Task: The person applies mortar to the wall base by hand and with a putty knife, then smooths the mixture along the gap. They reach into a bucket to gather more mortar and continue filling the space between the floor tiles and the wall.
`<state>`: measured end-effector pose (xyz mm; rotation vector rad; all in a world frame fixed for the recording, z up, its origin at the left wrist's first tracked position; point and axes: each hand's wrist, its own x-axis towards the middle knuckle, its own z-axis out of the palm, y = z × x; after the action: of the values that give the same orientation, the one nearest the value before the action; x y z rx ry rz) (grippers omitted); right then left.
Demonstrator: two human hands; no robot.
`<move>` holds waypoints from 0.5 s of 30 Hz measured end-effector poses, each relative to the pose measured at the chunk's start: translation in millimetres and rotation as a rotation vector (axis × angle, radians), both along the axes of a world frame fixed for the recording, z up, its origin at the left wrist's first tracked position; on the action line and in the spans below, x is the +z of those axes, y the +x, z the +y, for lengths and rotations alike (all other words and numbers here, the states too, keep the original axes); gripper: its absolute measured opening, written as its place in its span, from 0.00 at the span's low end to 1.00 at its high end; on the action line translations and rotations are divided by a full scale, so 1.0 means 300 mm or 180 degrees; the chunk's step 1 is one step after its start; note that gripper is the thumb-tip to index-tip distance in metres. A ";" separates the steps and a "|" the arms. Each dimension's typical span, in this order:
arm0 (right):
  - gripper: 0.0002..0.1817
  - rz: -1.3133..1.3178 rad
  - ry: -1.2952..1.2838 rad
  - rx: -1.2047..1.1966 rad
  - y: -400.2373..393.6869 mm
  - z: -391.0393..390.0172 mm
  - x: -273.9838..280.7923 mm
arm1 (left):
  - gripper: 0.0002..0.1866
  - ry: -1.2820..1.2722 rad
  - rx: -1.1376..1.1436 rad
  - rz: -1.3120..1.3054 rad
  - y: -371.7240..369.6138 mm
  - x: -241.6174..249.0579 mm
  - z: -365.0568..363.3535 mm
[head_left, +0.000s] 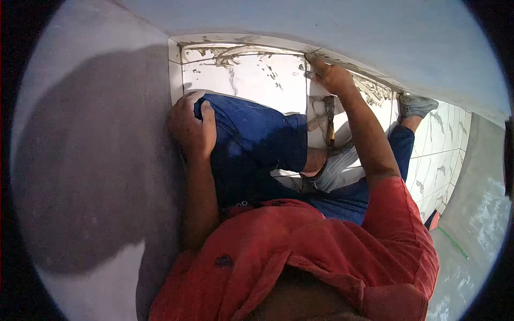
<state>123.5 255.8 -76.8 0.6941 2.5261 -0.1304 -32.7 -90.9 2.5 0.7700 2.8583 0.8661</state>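
My left hand (pixel 194 124) rests on my bent knee in blue trousers (pixel 251 128), its fingers curved and apart, holding nothing. Reaching forward, my right hand (pixel 329 76) is at the joint between white floor tiles (pixel 251 80), close to the skirting tile strip (pixel 369 71) along the wall. Its fingers are bent down toward the joint, and whatever they may hold is too small to make out. A scraper with a worn handle (pixel 330 134) lies on the tiles below that hand, beside my shoe. Grey-brown smears mark the tiles along the wall.
One grey shoe (pixel 337 166) is near the scraper, the other (pixel 416 105) against the wall at the right. A plain wall (pixel 96 150) stands close on my left. At the lower right, a red and dark object (pixel 433 220) and a thin green strip (pixel 453 242) lie near the tile edge.
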 end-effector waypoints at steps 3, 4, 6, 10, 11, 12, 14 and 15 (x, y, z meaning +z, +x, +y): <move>0.38 0.0070 -0.0032 -0.0017 -0.001 -0.019 0.031 | 0.14 -0.0006 -0.0001 0.0102 0.002 0.005 0.000; 0.37 0.0186 -0.0081 -0.0021 -0.014 -0.038 0.043 | 0.14 -0.0005 -0.0003 0.0159 -0.001 0.002 0.000; 0.33 0.0403 -0.0241 0.0028 -0.056 -0.079 0.039 | 0.14 -0.0073 0.0047 0.0271 -0.003 -0.028 -0.007; 0.32 0.0206 -0.0128 -0.0166 -0.071 -0.097 0.022 | 0.14 0.0082 -0.0055 0.0128 -0.007 -0.006 -0.002; 0.32 0.0093 -0.0130 -0.0262 -0.049 -0.079 0.025 | 0.14 0.0083 -0.0050 0.0147 -0.010 -0.003 0.001; 0.33 -0.0027 -0.0130 -0.0343 -0.031 -0.066 0.029 | 0.14 0.0087 -0.0030 0.0158 -0.008 -0.001 0.003; 0.34 -0.0033 0.0010 -0.0405 0.019 -0.061 0.040 | 0.14 0.0073 -0.0004 0.0150 0.000 -0.005 0.002; 0.34 -0.0018 0.0093 -0.0435 0.038 -0.058 0.046 | 0.14 0.0060 0.0001 0.0148 -0.002 -0.010 0.003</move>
<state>135.0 238.5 -63.0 0.8777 2.4789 -0.1392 -33.2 -89.9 -0.4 0.8023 2.8944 0.8883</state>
